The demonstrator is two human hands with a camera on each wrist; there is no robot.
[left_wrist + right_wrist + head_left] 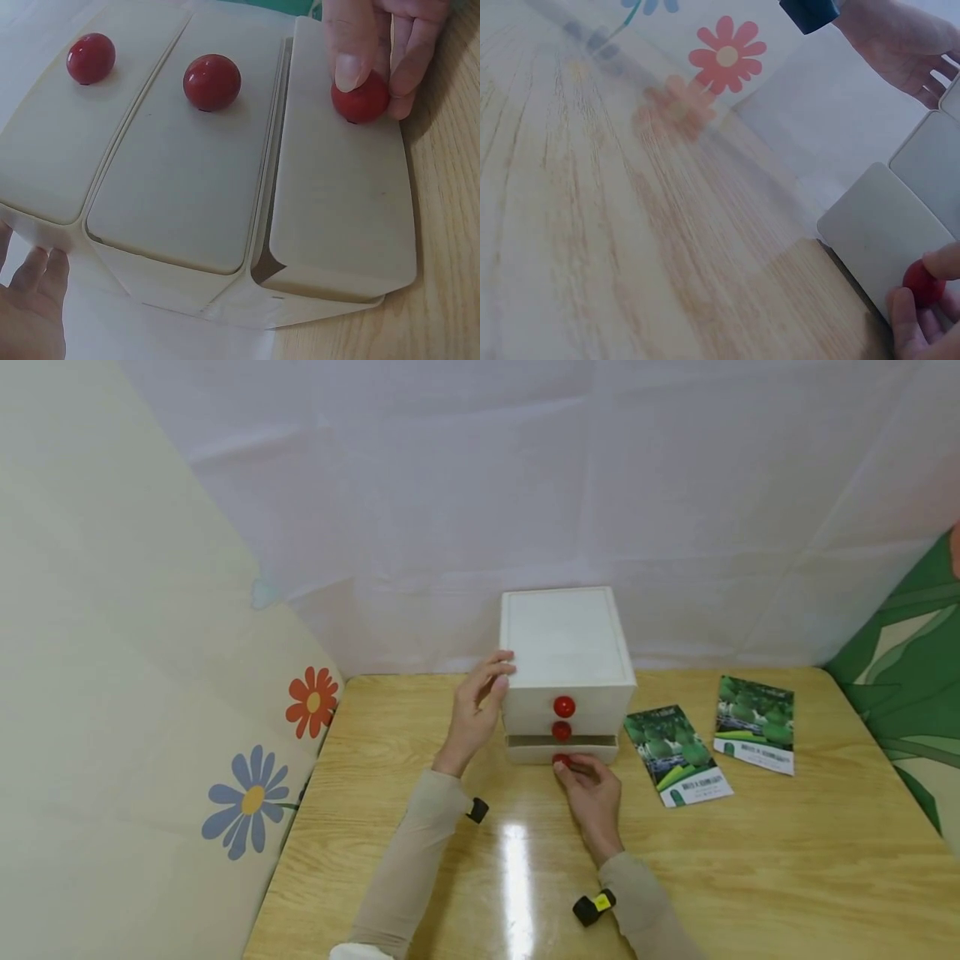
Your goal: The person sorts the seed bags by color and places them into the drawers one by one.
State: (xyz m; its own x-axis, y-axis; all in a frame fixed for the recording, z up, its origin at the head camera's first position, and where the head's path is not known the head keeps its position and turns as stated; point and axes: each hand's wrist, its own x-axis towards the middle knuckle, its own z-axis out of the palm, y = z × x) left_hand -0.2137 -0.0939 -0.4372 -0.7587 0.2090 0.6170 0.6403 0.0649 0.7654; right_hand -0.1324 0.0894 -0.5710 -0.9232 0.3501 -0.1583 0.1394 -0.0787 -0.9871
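Note:
A white box with three stacked drawers [566, 639] stands at the back of the table, each drawer front bearing a round red knob. The bottom drawer [341, 202] sticks out slightly, and a dark gap shows above its front. My right hand [592, 797] pinches the bottom knob [361, 101] between thumb and fingers. Against the box's left side rests my left hand [477, 710], its fingers extended near the top edge. The upper knob [91, 58] and middle knob [212, 82] are untouched. What lies inside the drawer is hidden.
Two green-and-white leaflets lie right of the box: a nearer leaflet [678, 756] close to its corner and a farther leaflet [753, 724]. A white cloth [420, 510] hangs behind the wooden table [787, 860]. A flowered panel [150, 693] borders the left edge.

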